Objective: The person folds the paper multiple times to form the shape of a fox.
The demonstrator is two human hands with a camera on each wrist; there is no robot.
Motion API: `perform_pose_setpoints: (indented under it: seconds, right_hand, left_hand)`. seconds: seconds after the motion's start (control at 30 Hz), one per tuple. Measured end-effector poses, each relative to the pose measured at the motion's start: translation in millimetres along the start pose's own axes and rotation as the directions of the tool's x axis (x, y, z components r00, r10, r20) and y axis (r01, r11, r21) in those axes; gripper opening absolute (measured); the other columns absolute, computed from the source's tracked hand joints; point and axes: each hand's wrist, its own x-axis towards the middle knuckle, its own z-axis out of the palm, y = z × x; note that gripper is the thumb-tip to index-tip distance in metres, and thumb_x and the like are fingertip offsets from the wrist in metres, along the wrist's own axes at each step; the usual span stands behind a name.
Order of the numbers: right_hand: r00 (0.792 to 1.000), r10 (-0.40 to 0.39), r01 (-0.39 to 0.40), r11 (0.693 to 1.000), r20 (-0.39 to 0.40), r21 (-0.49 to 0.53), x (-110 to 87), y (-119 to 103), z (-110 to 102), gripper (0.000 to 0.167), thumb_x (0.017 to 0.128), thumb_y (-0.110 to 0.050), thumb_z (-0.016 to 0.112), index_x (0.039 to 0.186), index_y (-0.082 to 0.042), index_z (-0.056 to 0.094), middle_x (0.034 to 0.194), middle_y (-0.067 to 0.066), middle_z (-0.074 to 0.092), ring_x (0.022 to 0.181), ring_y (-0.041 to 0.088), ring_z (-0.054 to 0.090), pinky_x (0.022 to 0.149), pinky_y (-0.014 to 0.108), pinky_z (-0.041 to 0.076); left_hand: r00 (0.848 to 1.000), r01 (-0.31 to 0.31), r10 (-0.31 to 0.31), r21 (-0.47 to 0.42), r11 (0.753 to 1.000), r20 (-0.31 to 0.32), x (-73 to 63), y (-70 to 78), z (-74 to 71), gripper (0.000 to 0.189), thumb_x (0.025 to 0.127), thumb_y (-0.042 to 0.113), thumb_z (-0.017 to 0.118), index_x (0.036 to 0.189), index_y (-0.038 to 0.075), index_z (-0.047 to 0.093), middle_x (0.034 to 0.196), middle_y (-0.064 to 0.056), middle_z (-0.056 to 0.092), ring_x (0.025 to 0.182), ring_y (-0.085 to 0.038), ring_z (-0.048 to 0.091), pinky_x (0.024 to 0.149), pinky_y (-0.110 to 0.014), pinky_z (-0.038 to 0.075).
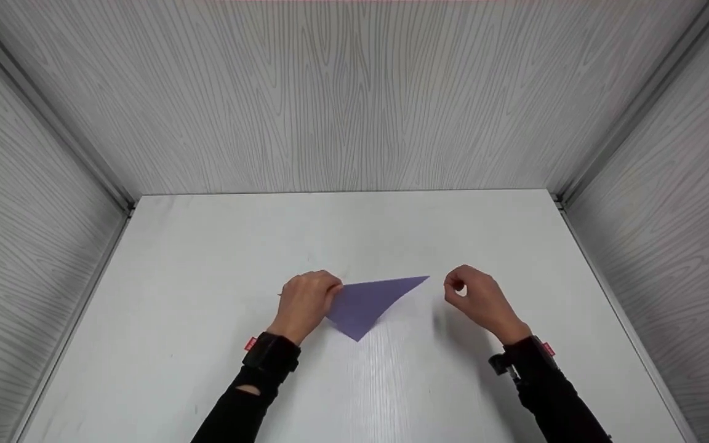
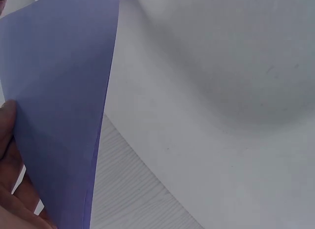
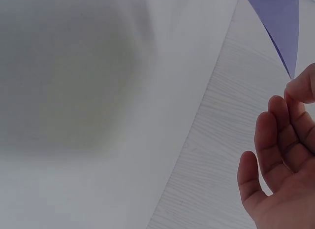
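A sheet of purple paper (image 1: pixel 367 304), folded into a triangle, hangs over the white table between my two hands. My left hand (image 1: pixel 306 301) grips its left part near the top edge, with only a small corner poking out beyond the knuckles. The left wrist view shows the folded paper (image 2: pixel 59 91) close up, its layers slightly apart along one edge. My right hand (image 1: pixel 480 301) curls thumb and forefinger into a ring, a short gap from the sharp right corner in the head view. In the right wrist view that corner meets the fingertips (image 3: pixel 295 88); contact is unclear.
The white tabletop (image 1: pixel 207 246) spreads around both hands. Wood-grain panels rise at the back (image 1: pixel 342 98), the left (image 1: pixel 28 234) and the right (image 1: pixel 668 215). Black bands (image 1: pixel 271 354) circle the wrists above dark sleeves.
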Motion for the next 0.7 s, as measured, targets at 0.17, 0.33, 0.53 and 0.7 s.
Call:
perform_pose_setpoints:
  seconds: [0.17, 0.33, 0.53, 0.7]
  right_hand:
    - [0.993, -0.062, 0.061, 0.998, -0.105, -0.019, 6.7, -9.0, 2.9, 0.011, 0.092, -0.001, 0.074, 0.098, -0.009, 0.070, 0.093, 0.001, 0.066, 0.086, 0.019, 0.062, 0.077, 0.037, 0.052]
    - [0.963, -0.239, 0.228, 0.969, -0.122, -0.095, 16.4, -34.0, 17.0, 0.018, 0.093, -0.008, 0.078, 0.110, -0.007, 0.074, 0.107, 0.007, 0.069, 0.094, 0.025, 0.066, 0.080, 0.044, 0.052]
    - [0.951, -0.309, 0.300, 0.939, -0.029, -0.166, 21.5, -52.2, 33.0, 0.018, 0.090, -0.014, 0.082, 0.106, -0.009, 0.075, 0.102, 0.004, 0.073, 0.092, 0.022, 0.070, 0.077, 0.042, 0.055]
    - [0.957, -0.288, 0.284, 0.950, -0.016, -0.130, 20.2, -52.3, 37.9, 0.011, 0.090, -0.010, 0.081, 0.097, -0.012, 0.073, 0.090, 0.000, 0.071, 0.079, 0.017, 0.066, 0.068, 0.037, 0.053]
  left_hand:
    - [1.000, 0.004, -0.004, -0.008, 1.000, 0.013, 0.9, 3.5, 3.2, 0.006, 0.091, 0.015, 0.080, 0.090, 0.010, 0.081, 0.087, 0.000, 0.077, 0.081, -0.018, 0.073, 0.071, -0.038, 0.057]
    - [0.999, -0.021, 0.021, -0.022, 1.000, 0.029, 3.4, 12.9, 8.7, 0.003, 0.090, 0.014, 0.081, 0.089, 0.011, 0.081, 0.087, 0.001, 0.077, 0.081, -0.017, 0.073, 0.071, -0.037, 0.057]
    - [0.999, -0.018, 0.021, -0.051, 0.999, 0.045, 6.5, 21.9, 12.8, 0.007, 0.093, 0.018, 0.078, 0.091, 0.013, 0.081, 0.088, 0.001, 0.077, 0.081, -0.017, 0.073, 0.071, -0.037, 0.056]
    - [0.998, -0.016, 0.020, -0.078, 0.997, 0.054, 6.4, 23.5, 11.8, 0.009, 0.093, 0.020, 0.079, 0.091, 0.012, 0.082, 0.087, 0.002, 0.077, 0.080, -0.016, 0.072, 0.070, -0.036, 0.057]
